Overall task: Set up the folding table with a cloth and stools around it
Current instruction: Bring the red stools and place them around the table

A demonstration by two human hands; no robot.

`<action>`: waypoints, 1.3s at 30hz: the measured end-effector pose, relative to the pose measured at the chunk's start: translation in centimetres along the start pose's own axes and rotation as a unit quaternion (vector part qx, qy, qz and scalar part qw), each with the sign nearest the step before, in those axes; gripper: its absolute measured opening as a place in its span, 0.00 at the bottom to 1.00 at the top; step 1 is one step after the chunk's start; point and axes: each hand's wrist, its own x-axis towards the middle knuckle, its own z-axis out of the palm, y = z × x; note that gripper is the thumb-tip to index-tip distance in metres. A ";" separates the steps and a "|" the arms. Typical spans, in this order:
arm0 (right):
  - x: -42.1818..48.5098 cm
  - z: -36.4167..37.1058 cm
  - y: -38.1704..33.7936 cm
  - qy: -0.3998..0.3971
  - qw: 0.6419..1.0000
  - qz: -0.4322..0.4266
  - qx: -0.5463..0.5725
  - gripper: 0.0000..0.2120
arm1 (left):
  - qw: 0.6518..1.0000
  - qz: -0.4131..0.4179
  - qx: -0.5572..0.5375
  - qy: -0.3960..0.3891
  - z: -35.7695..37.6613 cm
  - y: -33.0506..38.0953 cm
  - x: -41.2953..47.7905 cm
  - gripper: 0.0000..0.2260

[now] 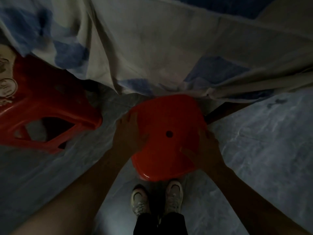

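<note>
A red plastic stool (167, 126) with a small hole in its seat stands in front of my feet, its far edge under the hanging cloth. My left hand (130, 131) grips the seat's left edge, and my right hand (203, 148) grips its right edge, thumb lying on the seat. The white cloth with blue patches (152, 53) drapes over the table and fills the upper view, hiding the tabletop. A dark table leg (218, 112) shows just right of the stool. A second red stool (45, 106) with a side opening sits at the left.
The scene is dim. Pale marbled floor (264, 141) spreads to the right and below. My two light sneakers (157, 197) stand directly behind the held stool. The cloth hem hangs low, close to both stools.
</note>
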 end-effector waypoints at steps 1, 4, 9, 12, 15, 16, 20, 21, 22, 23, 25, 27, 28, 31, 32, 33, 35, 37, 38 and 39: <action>0.3 0.5 0.2 0.001 1.000 0.008 -0.006 0.53 | 1.000 -0.002 0.002 -0.004 0.2 -0.3 0.5 0.42; 0.5 1.5 0.4 0.018 0.999 0.031 -0.011 0.56 | 0.999 -0.015 0.015 -0.025 0.9 -1.4 2.0 0.50; 0.8 2.9 1.3 0.024 0.995 0.090 0.020 0.62 | 0.998 -0.009 -0.007 -0.059 1.1 -2.2 3.6 0.58; 0.9 3.1 2.0 0.035 0.990 0.108 0.077 0.66 | 0.997 -0.006 -0.040 -0.062 0.8 -2.1 4.3 0.60; 0.8 3.1 1.7 0.045 0.988 0.108 0.101 0.66 | 0.996 -0.019 -0.064 -0.056 0.4 -1.6 4.2 0.59; 0.5 3.0 1.4 0.050 0.987 0.109 0.104 0.65 | 0.996 -0.028 -0.074 -0.048 0.3 -1.3 3.8 0.57; -1.9 2.3 0.3 0.044 0.988 0.105 0.107 0.66 | 0.995 -0.029 -0.091 -0.023 -1.7 -0.7 1.2 0.53; -2.6 2.0 0.0 0.044 0.987 0.104 0.114 0.66 | 0.995 -0.030 -0.091 -0.016 -2.5 -0.7 0.3 0.52; -3.6 1.5 -0.7 0.043 0.987 0.102 0.117 0.66 | 0.995 -0.033 -0.093 -0.009 -3.4 -0.7 -0.7 0.52; -4.4 1.0 -1.4 0.043 0.988 0.097 0.116 0.66 | 0.995 -0.037 -0.096 0.003 -4.4 -0.8 -1.8 0.52; -6.5 -0.4 -3.2 0.029 0.992 0.074 0.101 0.66 | 0.993 -0.049 -0.099 0.028 -6.4 -0.8 -4.2 0.53; -8.5 -2.0 -5.1 0.008 0.994 0.053 0.096 0.66 | 0.992 -0.075 -0.099 0.038 -8.5 -0.7 -6.9 0.52; -9.4 -3.0 -6.1 -0.005 0.994 0.045 0.097 0.66 | 0.989 -0.094 -0.105 0.037 -9.7 -0.5 -8.2 0.52; -12.0 -5.7 -8.7 -0.024 0.996 0.013 0.080 0.65 | 0.980 -0.140 -0.125 0.061 -13.1 0.1 -12.7 0.52; -13.0 -6.6 -9.5 -0.020 0.997 0.002 0.071 0.65 | 0.977 -0.158 -0.123 0.072 -14.2 0.3 -14.4 0.53; -14.0 -7.6 -10.2 -0.016 0.998 -0.007 0.058 0.66 | 0.973 -0.180 -0.119 0.080 -15.3 0.9 -16.3 0.55; -16.7 -9.9 -11.8 -0.026 0.999 -0.019 0.019 0.65 | 0.961 -0.227 -0.119 0.103 -17.5 2.4 -20.5 0.55; -19.7 -12.2 -13.3 -0.045 0.998 -0.045 -0.017 0.64 | 0.947 -0.261 -0.131 0.134 -19.5 4.0 -24.8 0.56; -21.1 -13.3 -13.9 -0.051 0.996 -0.068 -0.026 0.63 | 0.940 -0.274 -0.136 0.151 -20.6 4.9 -27.1 0.57; -22.5 -14.4 -14.5 -0.057 0.994 -0.092 -0.029 0.63 | 0.934 -0.284 -0.138 0.166 -21.5 5.6 -29.3 0.57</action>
